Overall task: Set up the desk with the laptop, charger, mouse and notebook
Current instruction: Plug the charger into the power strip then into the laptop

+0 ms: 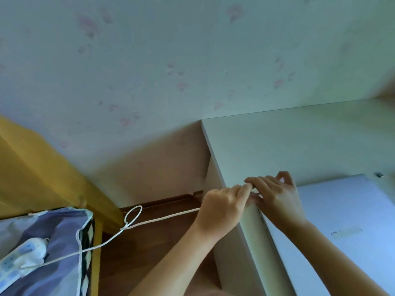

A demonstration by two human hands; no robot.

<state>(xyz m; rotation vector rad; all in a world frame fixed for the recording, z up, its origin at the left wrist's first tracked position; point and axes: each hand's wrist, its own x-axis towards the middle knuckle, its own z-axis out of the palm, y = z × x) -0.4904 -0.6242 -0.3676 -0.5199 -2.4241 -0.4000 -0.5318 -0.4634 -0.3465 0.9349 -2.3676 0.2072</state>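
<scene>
Soft, even daylight with a cool greenish cast fills my view; nothing glares. The whole frame is a little smeared, the wallpaper (pixel 149 60) flowers at the top blurriest. Wide-angle bending curves the desk (pixel 299 142) edge at right, and dull shadow sits beneath it at centre

My left hand (pixel 222 205) sits at lower centre, fingers curled tight; my right hand (pixel 277 196) meets it fingertip to fingertip — both forearms reach up from the bottom edge.
</scene>
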